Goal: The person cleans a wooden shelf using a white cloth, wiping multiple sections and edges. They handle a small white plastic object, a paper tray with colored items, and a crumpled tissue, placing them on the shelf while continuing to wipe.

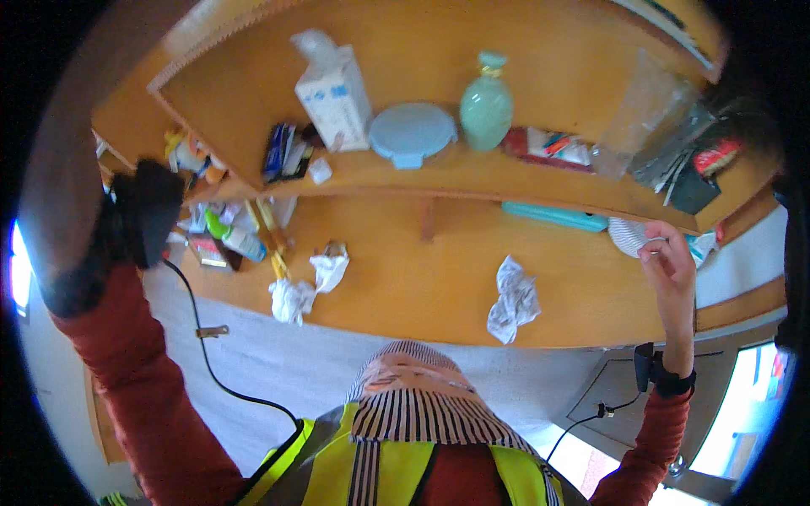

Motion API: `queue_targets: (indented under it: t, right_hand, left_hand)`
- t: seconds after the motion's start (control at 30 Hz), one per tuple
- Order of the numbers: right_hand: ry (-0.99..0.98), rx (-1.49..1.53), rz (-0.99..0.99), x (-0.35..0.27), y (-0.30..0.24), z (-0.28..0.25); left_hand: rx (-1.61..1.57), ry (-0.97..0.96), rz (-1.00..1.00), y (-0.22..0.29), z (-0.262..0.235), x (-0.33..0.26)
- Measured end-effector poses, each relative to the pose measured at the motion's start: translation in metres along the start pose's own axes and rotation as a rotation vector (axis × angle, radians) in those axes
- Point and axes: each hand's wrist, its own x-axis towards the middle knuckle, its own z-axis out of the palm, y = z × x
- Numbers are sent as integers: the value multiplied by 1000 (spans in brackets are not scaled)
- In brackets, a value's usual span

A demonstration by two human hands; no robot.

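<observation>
At the desk's right side, my right hand (671,255) has its fingers curled at the edge of a rounded, grey-and-white striped cloth (627,236), which it appears to pinch. A teal, long flat box (554,216) lies just left of that cloth, under the shelf. My left hand (80,143) is raised high at the far left, close to the camera, dark and blurred; its fingers cannot be made out. Both wrists wear black straps with a small dark device. A crumpled grey-white cloth or tissue (513,300) lies on the desk (413,287), left of my right hand.
On the shelf (405,59) stand a white carton (336,101), a blue lidded container (412,133), a green bottle (487,105) and plastic bags (645,110). Crumpled tissues (291,299) and a white-and-green bottle (236,236) lie at the left. A black cable (202,337) hangs beside my left arm.
</observation>
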Motion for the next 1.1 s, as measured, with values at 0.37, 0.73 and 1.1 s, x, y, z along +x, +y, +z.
queue_targets:
  t: [0.37,0.73,1.1]
  right_hand:
    - [-340,281,167,-37,35,161]
    - [-463,78,-69,-38,-5,419]
    - [-402,-521,-174,13,43,639]
  left_hand:
    - [-664,-121,-995,64,47,-236]
    - [-969,-373,-1327,61,133,-475]
    - [-1169,-476,-1247,48,128,-576]
